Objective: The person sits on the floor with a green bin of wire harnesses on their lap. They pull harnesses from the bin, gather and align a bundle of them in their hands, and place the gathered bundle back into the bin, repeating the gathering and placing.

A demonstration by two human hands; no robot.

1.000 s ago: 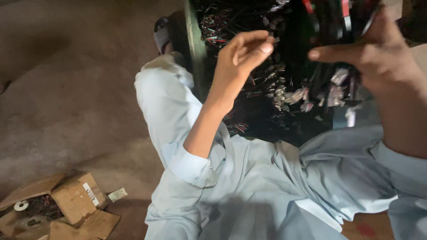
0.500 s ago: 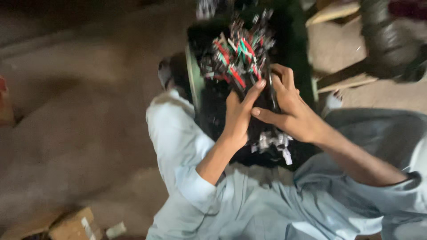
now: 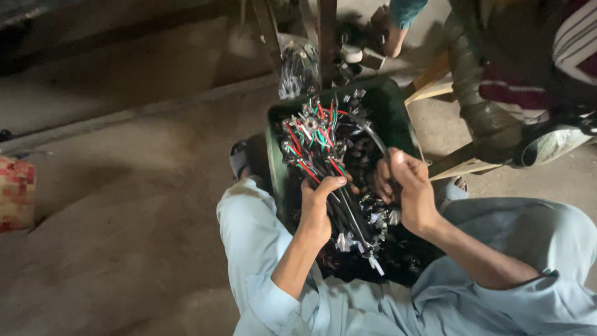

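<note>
- A dim concrete floor [image 3: 112, 205] is filling the left of the view, and a wooden frame and another person's clothing are crowding the top and right.
- A dark green tub [image 3: 398, 118] is sitting between the person's knees on the floor, heaped with short wired parts.
- The left hand [image 3: 320, 208] is closing its grip round a bundle of wires [image 3: 317, 146], pinching it near the lower end while the red, green and black leads are fanning upward.
- The right hand [image 3: 407, 190] is curling its fingers shut on a few black wires [image 3: 373, 140] arching off the same bundle.
- The bundle is looking light and floppy, with stiff little metal ends [image 3: 360, 239]; loose strands are likely snagging on one another, so gripping where the wires are bunched tightest seems soundest, and hard tugging is risking bent ends.
- The tub's rim is lying close on both sides, and the wooden frame is standing just beyond it.
- Open room is lying mostly to the left over the bare floor, where only a patterned box [image 3: 15, 193] is sitting at the edge.
</note>
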